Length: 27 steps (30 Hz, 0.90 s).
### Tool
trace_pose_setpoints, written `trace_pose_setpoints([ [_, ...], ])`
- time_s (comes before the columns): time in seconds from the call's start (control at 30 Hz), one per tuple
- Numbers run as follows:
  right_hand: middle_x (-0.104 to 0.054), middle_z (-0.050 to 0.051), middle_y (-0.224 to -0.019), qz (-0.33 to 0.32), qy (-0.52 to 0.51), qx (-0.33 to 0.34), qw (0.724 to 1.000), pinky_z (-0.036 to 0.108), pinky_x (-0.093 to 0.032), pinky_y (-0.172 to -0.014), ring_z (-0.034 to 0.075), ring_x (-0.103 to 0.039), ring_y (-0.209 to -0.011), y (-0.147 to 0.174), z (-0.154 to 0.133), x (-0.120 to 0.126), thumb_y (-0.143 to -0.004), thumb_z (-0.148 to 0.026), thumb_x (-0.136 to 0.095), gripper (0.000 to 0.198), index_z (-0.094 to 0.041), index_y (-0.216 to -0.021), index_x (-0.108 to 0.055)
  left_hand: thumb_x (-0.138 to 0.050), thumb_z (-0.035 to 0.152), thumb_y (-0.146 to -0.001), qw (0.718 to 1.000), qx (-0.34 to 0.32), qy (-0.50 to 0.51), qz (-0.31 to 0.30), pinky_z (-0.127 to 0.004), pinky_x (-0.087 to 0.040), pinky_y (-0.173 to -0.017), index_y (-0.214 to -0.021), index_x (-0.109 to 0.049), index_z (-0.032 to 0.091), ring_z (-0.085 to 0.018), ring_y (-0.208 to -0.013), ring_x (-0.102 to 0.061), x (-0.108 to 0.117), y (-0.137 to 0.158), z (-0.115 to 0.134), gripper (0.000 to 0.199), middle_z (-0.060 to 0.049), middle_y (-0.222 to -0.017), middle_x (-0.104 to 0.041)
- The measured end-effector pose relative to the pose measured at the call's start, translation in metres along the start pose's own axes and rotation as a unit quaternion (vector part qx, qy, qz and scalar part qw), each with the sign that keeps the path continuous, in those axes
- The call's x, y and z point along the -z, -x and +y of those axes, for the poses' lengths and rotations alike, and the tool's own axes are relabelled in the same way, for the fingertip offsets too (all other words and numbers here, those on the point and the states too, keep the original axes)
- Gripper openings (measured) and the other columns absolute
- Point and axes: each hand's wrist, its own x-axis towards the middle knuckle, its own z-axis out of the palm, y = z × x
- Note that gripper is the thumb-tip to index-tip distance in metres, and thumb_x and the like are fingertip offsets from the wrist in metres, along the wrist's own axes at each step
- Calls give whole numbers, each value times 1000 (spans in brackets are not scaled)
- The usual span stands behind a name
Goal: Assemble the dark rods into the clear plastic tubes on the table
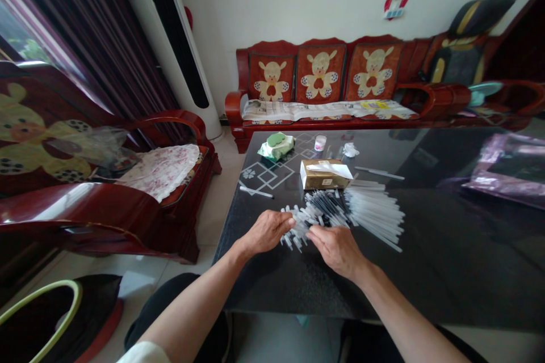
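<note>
On the dark table lies a loose pile of short translucent pieces (293, 239), apparently pen caps. My left hand (269, 231) is at its left side, thumb and fingers pressed together over the pile. My right hand (336, 247) reaches in from the right, its fingers closed at the near edge of the same pile. Whatever sits between the fingertips of either hand is too small to make out. Just beyond the hands are thin dark sticks like pen refills (326, 204). To their right, long translucent white tubes (377, 212) are fanned out, resembling pen barrels.
Behind the piles stands a tissue box (326, 176). Farther back are a green wipes pack (276, 146), a small white tub (320, 142) and crumpled tissue (351, 150). A single pen (256, 191) lies left; purple plastic packaging (506, 170) is at the right.
</note>
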Motion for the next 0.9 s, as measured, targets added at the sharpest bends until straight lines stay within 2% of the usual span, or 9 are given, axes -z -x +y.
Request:
trace_pose_setpoints([
  [0.17, -50, -1, -54, -50, -233, -67, 969, 24, -30, -53, 11, -46, -52, -2, 1, -5, -95, -41, -38, 41, -18, -65, -54, -30, 40, -98, 999, 11, 44, 3, -21, -37, -62, -84, -60, 15, -11, -59, -49, 1, 3, -2, 41, 0, -69, -56],
  [0.27, -35, -7, -43, -106, -444, -169, 874, 21, -21, -39, 7, -28, -37, -1, 5, -13, -92, -49, -40, 44, -17, -66, -54, -43, 42, -94, 996, -14, 79, 29, -21, -41, -68, -110, -59, 17, -12, -69, -55, 2, 6, -2, 34, -3, -88, -63],
  [0.4, -27, -12, -37, -189, -622, -237, 722, 18, -11, -32, 4, -12, -31, 1, 7, -18, -89, -52, -46, 41, -17, -71, -55, -47, 39, -93, 994, -48, 87, 42, -22, -42, -74, -104, -60, 16, -13, -77, -57, 2, 6, -2, 29, -5, -94, -64],
  [0.47, -26, -12, -36, -217, -662, -236, 678, 17, -12, -31, 3, -13, -29, 2, 7, -17, -88, -51, -49, 40, -16, -71, -56, -43, 38, -95, 994, -59, 81, 39, -22, -42, -74, -97, -60, 16, -14, -78, -57, 2, 6, -2, 28, -6, -90, -63],
  [0.53, -25, -12, -36, -226, -677, -233, 661, 17, -13, -31, 3, -13, -29, 2, 7, -16, -87, -51, -51, 40, -15, -70, -56, -40, 38, -96, 995, -68, 68, 36, -23, -42, -74, -94, -60, 16, -14, -77, -56, 2, 6, -3, 30, -5, -85, -61],
  [0.63, -25, -12, -36, -213, -669, -224, 676, 16, -13, -31, 2, -13, -30, 0, 4, -15, -86, -52, -54, 41, -15, -69, -56, -35, 39, -97, 995, -82, 39, 33, -24, -40, -73, -91, -58, 16, -14, -75, -54, 3, 6, -3, 33, -5, -82, -58],
  [0.73, -25, -12, -37, -198, -632, -211, 719, 17, -11, -32, 3, -12, -31, -2, 1, -14, -87, -53, -52, 42, -15, -69, -56, -29, 38, -98, 996, -83, 16, 27, -24, -39, -71, -89, -57, 17, -14, -72, -51, 3, 6, 0, 37, -4, -79, -54],
  [0.8, -27, -11, -38, -184, -588, -196, 763, 18, -11, -34, 3, -13, -33, -3, 0, -11, -89, -52, -48, 43, -15, -69, -56, -28, 38, -99, 996, -80, 8, 22, -24, -39, -70, -87, -56, 17, -13, -70, -50, 3, 6, 0, 38, -3, -77, -53],
  [0.9, -33, -8, -44, -133, -470, -140, 861, 20, -19, -40, 6, -25, -40, -2, 4, -1, -91, -48, -46, 42, -15, -66, -56, -29, 39, -98, 998, -44, 2, 52, -23, -38, -67, -78, -54, 17, -12, -65, -47, 13, 8, -7, 39, -1, -71, -51],
])
